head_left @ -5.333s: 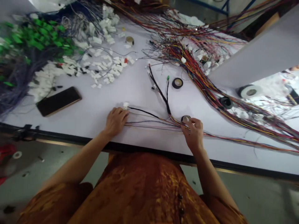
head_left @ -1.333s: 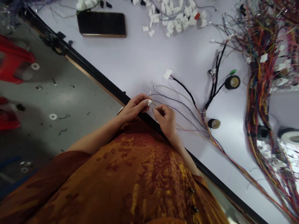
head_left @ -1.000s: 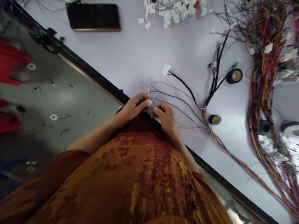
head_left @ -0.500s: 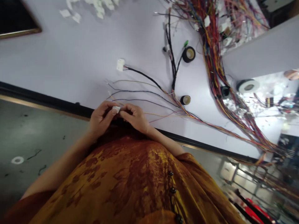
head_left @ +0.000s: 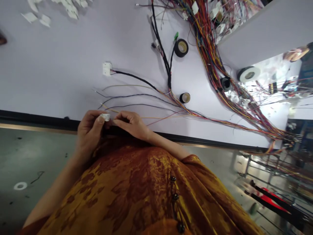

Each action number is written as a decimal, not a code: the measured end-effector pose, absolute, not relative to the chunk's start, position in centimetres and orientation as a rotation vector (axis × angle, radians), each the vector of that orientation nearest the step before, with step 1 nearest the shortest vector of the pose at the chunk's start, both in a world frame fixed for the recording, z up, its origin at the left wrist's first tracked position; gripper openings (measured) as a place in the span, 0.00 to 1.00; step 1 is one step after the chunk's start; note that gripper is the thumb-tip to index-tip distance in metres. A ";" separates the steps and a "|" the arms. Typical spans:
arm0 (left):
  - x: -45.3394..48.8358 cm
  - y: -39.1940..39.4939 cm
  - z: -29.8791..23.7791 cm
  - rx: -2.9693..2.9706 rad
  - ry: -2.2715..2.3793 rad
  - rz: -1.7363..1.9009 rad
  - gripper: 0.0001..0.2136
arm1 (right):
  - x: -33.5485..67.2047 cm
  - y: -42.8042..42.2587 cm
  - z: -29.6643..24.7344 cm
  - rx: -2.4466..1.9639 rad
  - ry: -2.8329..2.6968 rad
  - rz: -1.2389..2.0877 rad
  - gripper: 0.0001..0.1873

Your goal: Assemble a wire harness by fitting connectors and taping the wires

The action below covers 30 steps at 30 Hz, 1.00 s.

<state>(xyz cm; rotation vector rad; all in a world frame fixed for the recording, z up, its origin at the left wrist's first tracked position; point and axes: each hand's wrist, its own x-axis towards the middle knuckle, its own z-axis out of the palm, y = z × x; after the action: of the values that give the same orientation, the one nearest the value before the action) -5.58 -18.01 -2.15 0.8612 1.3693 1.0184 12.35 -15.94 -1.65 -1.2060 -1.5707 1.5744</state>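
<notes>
Between the thumb and fingers of my left hand (head_left: pixel 88 132) is a small white connector housing (head_left: pixel 106 117), its row of slots facing right. My right hand (head_left: pixel 134 125) is pinched closed just right of the connector, a small gap apart from it. A pink wire (head_left: pixel 158 121) runs into the right hand; the end in the fingertips is too small to make out. An orange wire passes close behind that hand. More loose wires (head_left: pixel 137 95) lie beyond both hands, part of a harness with a larger white connector (head_left: pixel 107 69) on a black-taped branch.
Black tape rolls (head_left: pixel 181 48) and a smaller roll (head_left: pixel 185 97) sit near the harness. A thick wire bundle (head_left: pixel 205 62) crosses at the right. White connectors (head_left: pixel 69 8) are heaped at the far left. The table's dark edge (head_left: pixel 36 118) runs before me. Another person's hand (head_left: pixel 296 54) shows far right.
The view has shifted, so the table things appear further left. My hands have moved slightly apart, and the connector's slotted face now shows. Both hands keep their pinch.
</notes>
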 end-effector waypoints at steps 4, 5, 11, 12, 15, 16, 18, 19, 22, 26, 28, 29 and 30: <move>-6.0 -17.9 -2.0 0.840 1.307 0.988 0.09 | 15.4 -14.3 -0.3 -1.515 -2.009 1.033 0.12; -6.1 -17.8 -2.1 0.839 1.303 0.971 0.08 | 16.5 -14.0 0.0 -1.656 -2.122 0.866 0.11; -6.2 -17.7 -2.0 0.853 1.392 0.906 0.05 | 20.5 -15.5 -0.6 -1.914 -2.424 0.560 0.12; -6.2 -17.7 -2.0 0.862 1.391 0.902 0.04 | 20.7 -16.0 -0.7 -1.916 -2.373 0.627 0.13; -6.2 -17.7 -1.8 0.904 1.368 0.877 0.04 | 20.1 -17.2 -0.4 -1.931 -2.091 0.865 0.10; -6.3 -17.7 -1.7 0.923 1.358 0.867 0.04 | 19.6 -17.3 -0.1 -1.901 -2.014 0.929 0.09; -6.3 -17.7 -1.5 0.955 1.340 0.851 0.04 | 18.3 -17.1 0.5 -1.773 -1.941 1.023 0.08; -6.3 -17.6 -1.5 0.959 1.338 0.848 0.04 | 17.5 -16.7 0.7 -1.697 -1.927 1.057 0.09; -6.2 -17.5 -1.5 0.905 1.316 0.872 0.06 | 14.8 -14.8 1.2 -1.465 -1.933 1.148 0.11; -5.9 -17.3 -2.3 0.710 1.225 1.022 0.08 | 11.8 -12.2 1.3 -1.202 -1.954 1.273 0.09; -5.7 -16.8 -2.9 0.594 1.168 1.112 0.09 | 11.2 -11.6 1.3 -1.154 -1.901 1.326 0.09; -5.7 -16.6 -3.1 0.558 1.157 1.152 0.10 | 11.1 -11.4 1.2 -1.146 -1.865 1.355 0.09; -5.7 -16.3 -3.3 0.547 1.135 1.159 0.11 | 11.1 -11.2 1.2 -1.138 -1.840 1.392 0.10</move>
<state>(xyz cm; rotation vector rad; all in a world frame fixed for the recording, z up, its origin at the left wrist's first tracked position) -5.72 -16.28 -3.31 0.5467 1.1345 1.1591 11.15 -11.24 1.19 -1.1375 -1.8397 1.3917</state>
